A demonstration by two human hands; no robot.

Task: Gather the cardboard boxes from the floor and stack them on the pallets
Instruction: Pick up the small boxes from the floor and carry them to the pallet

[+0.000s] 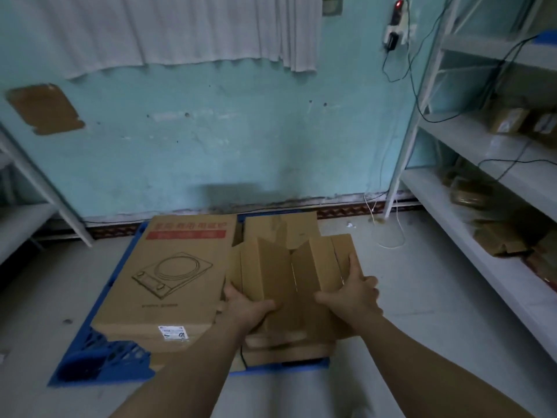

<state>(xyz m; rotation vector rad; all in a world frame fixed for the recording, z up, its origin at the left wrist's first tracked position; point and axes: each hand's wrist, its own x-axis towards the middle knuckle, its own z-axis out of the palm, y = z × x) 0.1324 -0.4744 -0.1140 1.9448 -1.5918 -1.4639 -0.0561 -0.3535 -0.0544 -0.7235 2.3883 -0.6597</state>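
Turquoise wall (241, 131) with scuffed paint fills the back, and a white curtain (168, 31) hangs along its top at 12 o'clock. On the pale floor (422, 297) below lies a blue pallet (99, 357). A large printed box (168, 267) (a cooktop is drawn on its lid) lies flat on the pallet. At 3 o'clock of it, just beside it, is a bundle of plain cardboard boxes (289, 267), held low over more cardboard stacked on the pallet. The left hand (247, 306) grips the bundle's near left edge, thumb on top and fingers curled underneath. The right hand (352, 294) grips the near right side, thumb laid across the top and fingers spread along the edge. A closed plain box (280, 224) sits behind the bundle at 12 o'clock. White shelving (482, 188) at 3 o'clock carries brown parcels (509, 119); what they contain cannot be told.
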